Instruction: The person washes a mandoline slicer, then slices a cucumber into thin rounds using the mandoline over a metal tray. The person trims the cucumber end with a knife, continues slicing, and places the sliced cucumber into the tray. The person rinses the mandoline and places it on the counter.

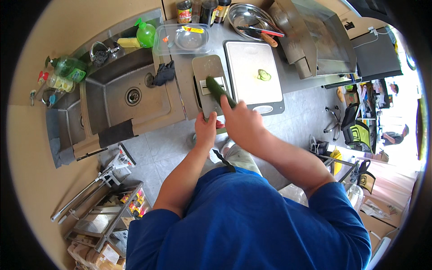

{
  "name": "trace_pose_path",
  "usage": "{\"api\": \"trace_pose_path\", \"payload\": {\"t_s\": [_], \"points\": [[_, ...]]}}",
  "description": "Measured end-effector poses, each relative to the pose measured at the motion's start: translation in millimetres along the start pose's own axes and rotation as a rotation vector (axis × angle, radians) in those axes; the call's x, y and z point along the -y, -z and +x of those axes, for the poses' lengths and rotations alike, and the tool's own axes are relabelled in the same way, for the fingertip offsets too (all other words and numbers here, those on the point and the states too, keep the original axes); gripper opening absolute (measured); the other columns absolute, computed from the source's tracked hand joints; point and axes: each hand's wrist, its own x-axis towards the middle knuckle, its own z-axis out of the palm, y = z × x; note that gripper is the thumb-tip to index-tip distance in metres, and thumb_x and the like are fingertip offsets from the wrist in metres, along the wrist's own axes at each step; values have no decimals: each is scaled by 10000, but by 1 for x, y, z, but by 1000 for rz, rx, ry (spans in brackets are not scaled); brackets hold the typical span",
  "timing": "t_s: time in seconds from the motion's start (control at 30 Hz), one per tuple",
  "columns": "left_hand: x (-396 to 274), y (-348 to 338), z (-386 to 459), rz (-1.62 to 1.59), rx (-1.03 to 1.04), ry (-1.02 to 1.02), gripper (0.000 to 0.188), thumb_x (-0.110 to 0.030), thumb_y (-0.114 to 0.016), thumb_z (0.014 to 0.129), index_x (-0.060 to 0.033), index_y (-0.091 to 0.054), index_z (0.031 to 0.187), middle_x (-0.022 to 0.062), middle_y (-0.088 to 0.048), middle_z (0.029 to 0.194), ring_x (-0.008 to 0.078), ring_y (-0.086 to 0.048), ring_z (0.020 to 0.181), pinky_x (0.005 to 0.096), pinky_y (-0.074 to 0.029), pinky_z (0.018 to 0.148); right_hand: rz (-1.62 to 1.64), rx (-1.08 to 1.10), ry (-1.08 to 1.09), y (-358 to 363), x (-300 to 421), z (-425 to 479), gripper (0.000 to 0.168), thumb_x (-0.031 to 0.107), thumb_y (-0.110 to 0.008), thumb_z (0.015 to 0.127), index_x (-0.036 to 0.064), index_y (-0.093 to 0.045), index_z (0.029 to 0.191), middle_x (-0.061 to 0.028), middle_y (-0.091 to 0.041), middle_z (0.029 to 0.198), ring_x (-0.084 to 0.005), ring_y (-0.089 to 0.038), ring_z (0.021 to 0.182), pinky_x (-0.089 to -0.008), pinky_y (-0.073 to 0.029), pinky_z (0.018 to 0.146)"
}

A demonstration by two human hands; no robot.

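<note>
My right hand [243, 123] grips a dark green cucumber [217, 90], index finger laid along it. The cucumber's far end rests on the blade area of a flat mandoline slicer [206, 64]. With my left hand [206, 130] I hold the slicer by its near end. The slicer lies over the counter beside the sink, its near end reaching to the counter's front edge. To its right is a white cutting board [251, 59] with a dark rim. A few thin cucumber slices [264, 75] lie together on the board. The underside of the slicer is hidden.
Left of the slicer is a steel sink [118, 114] with a dark glove [164, 72] on its edge. Behind stand a clear plastic container [162, 44], sauce bottles [184, 11] and a steel bowl [236, 25] holding utensils. A person [395, 135] is far off at right.
</note>
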Motion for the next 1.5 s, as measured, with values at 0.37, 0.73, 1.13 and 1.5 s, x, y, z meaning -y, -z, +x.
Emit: {"api": "trace_pose_path", "payload": {"t_s": [0.37,0.73,1.13,1.5], "points": [[-2,-4,-5,-7,-16,-15,226,-182,-613,919,12,-516,981,74,-587,690,159,-607,540,305,-551,522,-109,-83,77,-2,-10,2,540,245,-589,860,58,-448,1346,-140,-604,753,-278,-643,534,-369,-524,441],[-6,-3,-5,-41,8,5,231,-176,-605,929,25,-517,1000,77,-590,724,155,-606,551,301,-561,530,-242,-242,73,-12,-1,37,509,243,-592,860,104,-467,1334,-123,-601,737,-252,-641,525,-350,-525,458],[-17,2,-10,75,-33,-5,240,-187,-611,927,24,-522,997,76,-593,732,151,-613,548,300,-560,529,-118,-32,93,28,9,6,628,174,-628,804,-31,-408,1355,-150,-623,788,-252,-666,624,-350,-522,462],[-14,-1,-10,23,-35,-59,236,-191,-606,930,18,-524,1000,77,-590,685,152,-599,527,304,-549,522,-66,6,80,13,11,-5,645,205,-609,823,-8,-386,1390,-178,-631,845,-279,-659,610,-389,-545,521]]}}
